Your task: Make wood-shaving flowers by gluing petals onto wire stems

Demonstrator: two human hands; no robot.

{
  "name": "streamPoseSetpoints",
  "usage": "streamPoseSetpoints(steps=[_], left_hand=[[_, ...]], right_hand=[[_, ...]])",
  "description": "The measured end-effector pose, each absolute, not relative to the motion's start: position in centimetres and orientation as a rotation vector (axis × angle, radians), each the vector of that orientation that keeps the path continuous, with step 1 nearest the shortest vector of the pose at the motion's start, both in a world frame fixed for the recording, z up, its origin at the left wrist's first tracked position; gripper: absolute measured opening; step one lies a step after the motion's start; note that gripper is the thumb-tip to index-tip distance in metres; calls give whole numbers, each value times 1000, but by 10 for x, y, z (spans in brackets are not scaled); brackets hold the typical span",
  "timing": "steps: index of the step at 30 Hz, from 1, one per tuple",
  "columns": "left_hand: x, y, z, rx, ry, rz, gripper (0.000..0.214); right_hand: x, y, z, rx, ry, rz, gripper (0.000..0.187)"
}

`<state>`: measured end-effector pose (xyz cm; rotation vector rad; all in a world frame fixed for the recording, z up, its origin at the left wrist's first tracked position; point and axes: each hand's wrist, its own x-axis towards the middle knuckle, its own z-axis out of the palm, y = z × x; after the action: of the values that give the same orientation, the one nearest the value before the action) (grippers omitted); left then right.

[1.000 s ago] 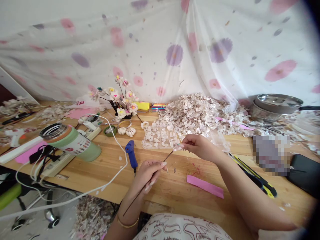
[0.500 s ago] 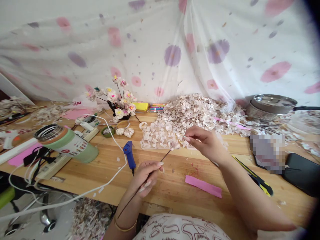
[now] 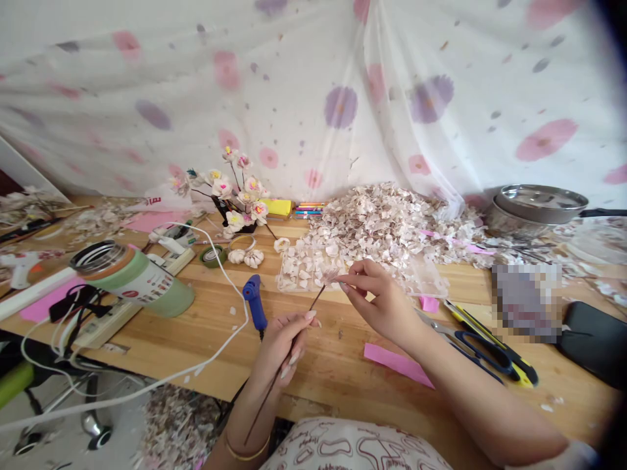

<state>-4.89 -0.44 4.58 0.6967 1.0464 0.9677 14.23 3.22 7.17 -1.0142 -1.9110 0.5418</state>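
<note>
My left hand (image 3: 284, 346) is closed round a thin dark stem (image 3: 257, 414), which slants up and away over the table. A small pale tuft (image 3: 329, 277) sits at the stem's far end. My right hand (image 3: 375, 297) pinches the edge of that tuft between thumb and fingertips. Just behind it lies a clear compartment box (image 3: 421, 282) holding pale, petal-like flakes. A pink paper strip (image 3: 398, 364) rests on the wood below my right wrist. Left of my hands is a blue glue gun (image 3: 254, 303).
A large heap of pale flakes (image 3: 386, 212) fills the back. Scissors (image 3: 482, 356) and a yellow-black utility knife (image 3: 494, 343) lie right, beside a phone-like dark object (image 3: 595, 339). Artificial flowers (image 3: 240, 196), garlic bulbs (image 3: 253, 258), green tape (image 3: 212, 256) and a tumbler (image 3: 147, 284) stand left. A white cable (image 3: 215, 352) crosses the table edge.
My right hand has moved left and down to the stem's tip and now touches the tuft. The scissors and a small pink piece have come into view beside my right forearm.
</note>
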Motion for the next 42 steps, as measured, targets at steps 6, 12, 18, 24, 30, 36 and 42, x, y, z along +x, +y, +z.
streamPoseSetpoints(steps=[6,12,18,24,30,36,42], left_hand=[[-48,-6,49,695,1060,952,40],[-49,-5,49,736,1161,951,42],[-49,-5,42,805,1223,944,44],[-47,-6,42,855,1269,927,44],[-44,-10,52,889,1355,927,41],[-40,-14,56,882,1369,962,39],[-45,-12,48,935,1366,927,44]], right_hand=[[141,30,73,-1035,-1921,557,28],[141,28,74,-1039,-1946,553,28],[140,25,76,-1020,-1929,573,27],[140,27,75,-1074,-1962,545,29],[140,27,75,-1112,-1990,519,28],[138,24,77,-1108,-1994,535,28],[139,23,79,-1109,-1998,516,27]])
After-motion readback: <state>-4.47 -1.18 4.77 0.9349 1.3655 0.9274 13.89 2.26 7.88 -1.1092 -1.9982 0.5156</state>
